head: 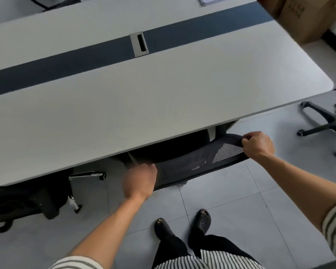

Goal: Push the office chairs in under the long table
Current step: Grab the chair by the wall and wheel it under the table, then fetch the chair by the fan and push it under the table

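Note:
A black mesh office chair point(198, 162) stands right in front of me, its seat hidden under the long grey table point(144, 105) and its backrest top close to the table's near edge. My right hand point(258, 144) is shut on the right end of the backrest top. My left hand point(140, 181) is at the left end of the backrest, blurred, fingers curled at its edge. A second black chair point(27, 200) sits tucked under the table at the left. A third chair point(326, 123) stands off the table's right end, only its star base and part of its back showing.
A dark strip with cable ports point(139, 43) runs down the table's middle. Cardboard boxes point(303, 14) sit at the far right corner, papers point(209, 0) at the far edge. My feet in black clogs point(182, 224) stand on the grey tiled floor behind the chair.

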A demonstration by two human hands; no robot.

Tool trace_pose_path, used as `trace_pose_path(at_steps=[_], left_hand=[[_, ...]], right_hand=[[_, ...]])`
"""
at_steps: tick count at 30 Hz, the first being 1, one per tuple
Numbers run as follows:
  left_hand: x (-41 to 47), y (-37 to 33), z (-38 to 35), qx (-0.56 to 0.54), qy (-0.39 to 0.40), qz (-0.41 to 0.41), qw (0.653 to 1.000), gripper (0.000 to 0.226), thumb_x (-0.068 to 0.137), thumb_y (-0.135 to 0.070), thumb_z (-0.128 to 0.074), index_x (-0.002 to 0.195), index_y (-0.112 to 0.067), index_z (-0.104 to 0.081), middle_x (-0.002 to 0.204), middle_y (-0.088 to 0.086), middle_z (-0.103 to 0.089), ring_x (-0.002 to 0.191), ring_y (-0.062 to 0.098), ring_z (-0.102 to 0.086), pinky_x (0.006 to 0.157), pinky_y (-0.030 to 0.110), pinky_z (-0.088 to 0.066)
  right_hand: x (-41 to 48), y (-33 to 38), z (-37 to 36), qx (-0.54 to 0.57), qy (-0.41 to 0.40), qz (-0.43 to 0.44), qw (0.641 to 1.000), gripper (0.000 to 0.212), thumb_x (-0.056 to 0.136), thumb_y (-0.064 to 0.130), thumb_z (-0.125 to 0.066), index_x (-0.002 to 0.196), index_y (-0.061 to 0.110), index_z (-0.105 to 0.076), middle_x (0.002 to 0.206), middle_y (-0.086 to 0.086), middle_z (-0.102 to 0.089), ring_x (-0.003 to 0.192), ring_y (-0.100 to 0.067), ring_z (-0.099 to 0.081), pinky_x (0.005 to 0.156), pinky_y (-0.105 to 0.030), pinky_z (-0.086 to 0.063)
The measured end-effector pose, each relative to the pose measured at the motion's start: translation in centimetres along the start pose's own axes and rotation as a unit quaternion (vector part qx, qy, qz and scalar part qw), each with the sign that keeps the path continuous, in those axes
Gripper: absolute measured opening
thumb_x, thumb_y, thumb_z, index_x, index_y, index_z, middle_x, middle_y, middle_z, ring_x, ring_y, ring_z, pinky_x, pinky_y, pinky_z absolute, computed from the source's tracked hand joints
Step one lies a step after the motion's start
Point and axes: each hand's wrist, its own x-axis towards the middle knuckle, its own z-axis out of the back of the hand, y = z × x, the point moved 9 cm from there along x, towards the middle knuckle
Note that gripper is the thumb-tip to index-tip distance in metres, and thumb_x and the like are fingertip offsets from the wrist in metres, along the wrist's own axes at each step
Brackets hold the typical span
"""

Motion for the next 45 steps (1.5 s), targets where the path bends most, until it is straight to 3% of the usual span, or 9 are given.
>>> trace_pose_path(at_steps=[11, 15, 18, 21, 28, 34, 39, 42, 45], left_hand=[[4.5, 3.9, 2.2, 0.055, -0.042, -0.003, 0.998, 0.036, 0.085, -0.034, -0.054, 0.058, -0.010, -0.058, 0.060, 0.010, -0.064, 0.063, 0.036, -0.058, 0.055, 0.030, -0.036], [3.1, 4.0, 2.2, 0.065, -0.054, -0.011, 0.996, 0.039, 0.086, -0.040, -0.049, 0.061, -0.012, -0.059, 0.067, 0.009, -0.067, 0.065, 0.035, -0.060, 0.059, 0.034, -0.043], [0.9, 2.9, 0.1, 0.094, -0.025, -0.089, 0.991, 0.049, 0.084, -0.053, -0.038, 0.065, -0.016, -0.065, 0.069, 0.005, -0.067, 0.068, 0.030, -0.062, 0.067, 0.036, -0.046], [-0.2, 2.7, -1.2, 0.141, 0.007, -0.117, 0.983, 0.054, 0.084, -0.054, -0.031, 0.068, -0.018, -0.068, 0.075, 0.004, -0.067, 0.073, 0.028, -0.062, 0.072, 0.038, -0.045], [-0.1, 2.5, -0.7, 0.164, 0.060, -0.115, 0.978, 0.061, 0.084, -0.053, -0.016, 0.083, -0.018, -0.067, 0.092, 0.005, -0.067, 0.087, 0.026, -0.060, 0.082, 0.038, -0.042], [-1.0, -0.8, -1.2, 0.049, 0.162, -0.166, 0.972, 0.026, 0.093, -0.032, -0.043, 0.099, -0.017, -0.064, 0.101, 0.003, -0.065, 0.092, 0.028, -0.061, 0.080, 0.038, -0.047], [-5.0, -7.3, -0.3, -0.019, 0.207, -0.236, 0.949, 0.018, 0.090, -0.033, -0.054, 0.102, -0.026, -0.064, 0.094, -0.013, -0.066, 0.087, 0.010, -0.061, 0.078, 0.030, -0.048], [-7.0, -10.7, -2.0, -0.062, 0.272, -0.231, 0.932, 0.011, 0.088, -0.030, -0.058, 0.095, -0.028, -0.066, 0.078, -0.011, -0.066, 0.072, 0.003, -0.060, 0.072, 0.027, -0.050], [-8.5, -14.7, -4.7, -0.067, 0.308, -0.221, 0.923, 0.005, 0.086, -0.027, -0.063, 0.087, -0.028, -0.068, 0.072, -0.012, -0.068, 0.073, 0.001, -0.062, 0.073, 0.027, -0.052]], right_hand=[[-1.8, 3.5, -2.8, -0.030, 0.008, 0.031, 0.999, 0.026, 0.081, 0.031, -0.050, 0.088, 0.021, -0.073, 0.087, -0.011, -0.067, 0.078, -0.033, -0.054, 0.072, -0.033, -0.045], [-4.0, 7.3, -2.9, -0.079, 0.005, 0.201, 0.976, 0.030, 0.088, 0.039, -0.047, 0.094, 0.023, -0.072, 0.108, -0.005, -0.067, 0.102, -0.029, -0.056, 0.086, -0.037, -0.039], [-8.3, 8.7, -4.7, -0.101, 0.034, 0.322, 0.941, 0.043, 0.090, 0.052, -0.040, 0.088, 0.024, -0.073, 0.097, 0.000, -0.071, 0.096, -0.026, -0.063, 0.084, -0.036, -0.042], [-10.6, 7.7, -6.1, -0.182, 0.013, 0.354, 0.917, 0.059, 0.090, 0.053, -0.020, 0.082, 0.025, -0.072, 0.089, 0.006, -0.072, 0.095, -0.021, -0.064, 0.086, -0.035, -0.040], [-10.9, 8.0, -5.8, -0.169, 0.037, 0.319, 0.932, 0.066, 0.087, 0.055, -0.011, 0.083, 0.021, -0.068, 0.093, 0.001, -0.070, 0.097, -0.024, -0.061, 0.091, -0.037, -0.039], [-15.5, 5.3, -2.6, -0.068, 0.017, 0.331, 0.941, 0.035, 0.091, 0.042, -0.050, 0.111, 0.020, -0.068, 0.122, 0.001, -0.067, 0.116, -0.021, -0.058, 0.093, -0.037, -0.046], [-17.6, -3.0, 2.6, 0.074, 0.014, 0.199, 0.977, 0.015, 0.087, 0.031, -0.064, 0.098, 0.026, -0.073, 0.088, 0.014, -0.073, 0.067, 0.012, -0.058, 0.067, -0.018, -0.048], [-17.8, -10.4, 5.8, 0.135, -0.025, 0.113, 0.984, 0.013, 0.085, 0.033, -0.067, 0.093, 0.027, -0.074, 0.079, 0.019, -0.071, 0.071, 0.014, -0.060, 0.068, -0.029, -0.055], [-17.6, -18.0, 9.0, 0.179, -0.052, 0.050, 0.981, 0.037, 0.079, 0.062, -0.057, 0.092, 0.031, -0.074, 0.078, 0.020, -0.072, 0.065, 0.005, -0.066, 0.066, -0.030, -0.057]])
